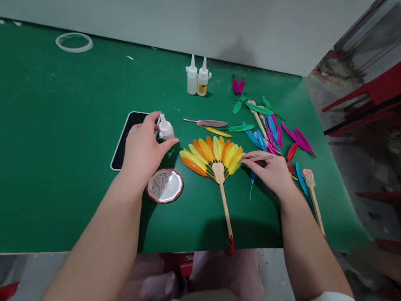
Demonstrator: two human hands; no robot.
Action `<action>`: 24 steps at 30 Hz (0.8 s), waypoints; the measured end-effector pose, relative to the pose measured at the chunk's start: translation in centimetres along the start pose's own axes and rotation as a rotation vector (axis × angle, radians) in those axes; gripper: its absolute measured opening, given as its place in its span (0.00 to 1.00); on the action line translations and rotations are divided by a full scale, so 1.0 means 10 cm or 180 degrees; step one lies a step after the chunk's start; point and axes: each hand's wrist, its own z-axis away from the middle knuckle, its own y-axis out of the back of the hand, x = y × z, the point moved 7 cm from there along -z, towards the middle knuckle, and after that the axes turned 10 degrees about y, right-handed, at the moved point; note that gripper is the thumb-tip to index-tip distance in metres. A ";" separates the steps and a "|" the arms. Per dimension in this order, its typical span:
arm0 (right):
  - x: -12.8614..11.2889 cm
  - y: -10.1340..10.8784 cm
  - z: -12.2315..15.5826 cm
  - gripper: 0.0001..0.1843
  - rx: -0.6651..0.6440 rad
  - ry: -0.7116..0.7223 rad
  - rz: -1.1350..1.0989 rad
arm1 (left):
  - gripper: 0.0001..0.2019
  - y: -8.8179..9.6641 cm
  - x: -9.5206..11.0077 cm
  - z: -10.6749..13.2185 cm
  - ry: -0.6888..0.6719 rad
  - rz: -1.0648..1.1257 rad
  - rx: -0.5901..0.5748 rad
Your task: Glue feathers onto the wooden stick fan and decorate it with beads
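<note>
A feather fan [211, 155] of yellow and orange feathers lies on the green table [37, 136], its wooden handle [225, 209] pointing toward me with a red tassel at the end. My left hand [145, 148] is closed around a small white glue bottle [166, 129] just left of the fan. My right hand [271, 171] pinches a pale pink feather [258, 157] against the fan's right edge.
A round lid [165, 185] with small beads sits below the left hand, a black phone [126, 139] beside it. Two glue bottles [198, 77] stand farther back. Loose coloured feathers [269, 128] and another wooden stick [314, 200] lie right. A clear ring [74, 42] rests far left.
</note>
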 end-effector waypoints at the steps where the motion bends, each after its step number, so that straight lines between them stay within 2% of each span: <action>1: 0.00 0.00 0.00 0.10 0.0002 0.0005 0.0006 | 0.37 0.01 0.00 0.00 -0.0071 0.0023 0.0008; 3: -0.01 0.00 0.00 0.09 -0.0003 0.0010 0.0028 | 0.44 0.11 0.03 0.04 -0.0220 0.0036 0.0082; 5: -0.02 0.00 -0.01 0.09 -0.0016 -0.0002 0.0034 | 0.46 0.30 0.10 0.16 -0.0331 0.0010 0.0252; 9: -0.02 0.00 0.00 0.10 -0.0029 0.0008 0.0050 | 0.24 0.74 0.44 0.54 -0.0554 0.0179 0.0887; 10: -0.02 0.00 0.00 0.10 -0.0034 0.0026 0.0051 | 0.19 0.72 0.59 0.63 -0.0789 0.0163 0.0801; 11: -0.01 0.00 0.00 0.10 -0.0028 0.0046 0.0047 | 0.16 0.61 0.76 0.70 -0.1110 0.0118 0.0459; 13: 0.00 -0.01 0.00 0.10 -0.0012 0.0083 0.0034 | 0.14 0.21 1.04 0.81 -0.1712 -0.0132 -0.0408; 15: 0.00 -0.01 -0.01 0.10 -0.0038 0.0110 0.0026 | 0.14 -0.21 1.16 0.84 -0.1946 -0.0629 -0.0985; 16: 0.00 -0.02 -0.01 0.11 -0.0067 0.0123 0.0031 | 0.14 -0.38 1.18 0.83 -0.1924 -0.0862 -0.1102; 18: 0.00 -0.03 -0.02 0.10 -0.0134 0.0154 0.0052 | 0.15 -0.58 1.19 0.80 -0.1838 -0.1116 -0.1080; 24: -0.01 -0.03 -0.03 0.09 -0.0084 0.0162 0.0036 | 0.16 -0.69 1.24 0.88 -0.2006 -0.1205 -0.0960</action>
